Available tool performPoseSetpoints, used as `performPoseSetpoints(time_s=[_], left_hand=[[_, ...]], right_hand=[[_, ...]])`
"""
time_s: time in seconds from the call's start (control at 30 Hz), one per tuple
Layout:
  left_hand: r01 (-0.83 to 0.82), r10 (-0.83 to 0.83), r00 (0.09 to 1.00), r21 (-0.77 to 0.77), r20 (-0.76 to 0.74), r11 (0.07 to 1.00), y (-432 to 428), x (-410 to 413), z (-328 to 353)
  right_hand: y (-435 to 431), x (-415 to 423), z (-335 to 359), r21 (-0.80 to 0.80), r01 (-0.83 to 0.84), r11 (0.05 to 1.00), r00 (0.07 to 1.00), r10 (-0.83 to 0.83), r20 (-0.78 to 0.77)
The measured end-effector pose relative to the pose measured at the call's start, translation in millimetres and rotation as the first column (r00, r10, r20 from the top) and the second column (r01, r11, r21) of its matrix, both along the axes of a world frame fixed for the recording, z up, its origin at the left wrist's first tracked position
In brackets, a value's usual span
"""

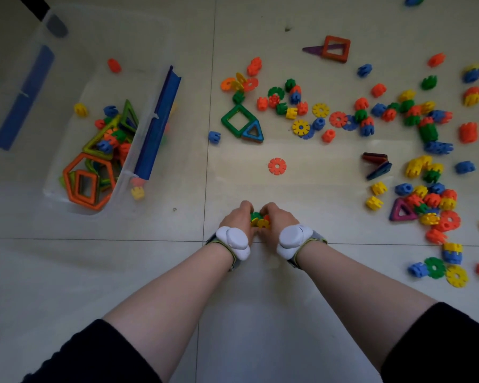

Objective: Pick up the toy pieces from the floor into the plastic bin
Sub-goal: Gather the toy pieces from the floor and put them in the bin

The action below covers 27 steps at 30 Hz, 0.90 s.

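Head view: left hand and right hand cup together, fingers curled closed around a small cluster of toy pieces between the palms, judged so nothing spills during transfer. Plastic bin sits left of the fingers; loose pieces lie beyond and right.

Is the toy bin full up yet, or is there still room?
Still room. The clear plastic bin has toy pieces heaped only in its near end; the far part shows bare bottom with one orange piece.
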State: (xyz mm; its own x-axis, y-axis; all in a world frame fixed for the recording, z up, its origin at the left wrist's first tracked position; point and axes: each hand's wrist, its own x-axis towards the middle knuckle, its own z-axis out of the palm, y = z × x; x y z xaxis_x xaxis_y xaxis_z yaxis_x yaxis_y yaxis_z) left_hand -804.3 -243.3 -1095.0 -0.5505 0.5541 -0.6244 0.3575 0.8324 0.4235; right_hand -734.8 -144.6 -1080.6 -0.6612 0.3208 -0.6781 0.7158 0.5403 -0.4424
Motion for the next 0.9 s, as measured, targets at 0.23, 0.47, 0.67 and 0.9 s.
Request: performPoseSetpoints(time_s=[0.23, 0.47, 0.67, 0.9], left_hand=[[0.084, -0.085, 0.995, -0.030, -0.046, 0.996, -3.8, 3.5, -7.2], [-0.052, 0.053, 0.999, 0.122, -0.010, 0.991, -16.9, -23.3, 19.9], [-0.283, 0.377, 0.909, 0.398, -0.179, 0.872, -39.6, -130.7, 97.9], [-0.664, 0.784, 0.614, 0.476, -0.095, 0.577, -97.5, -211.3, 131.2]], right_hand=[[-7.0, 10.1, -7.4, -0.049, 0.112, 0.993, 0.988, -0.116, -0.105], [-8.0, 2.8, 14.6, -0.298, 0.381, 0.875, 0.847, -0.460, -0.267], [-33.3, -117.1, 77.3, -0.498, 0.359, 0.789, 0.672, -0.589, -0.448], [-90.1, -231.9, 137.2, -0.761, 0.230, 0.606, 0.802, -0.561, -0.205]])
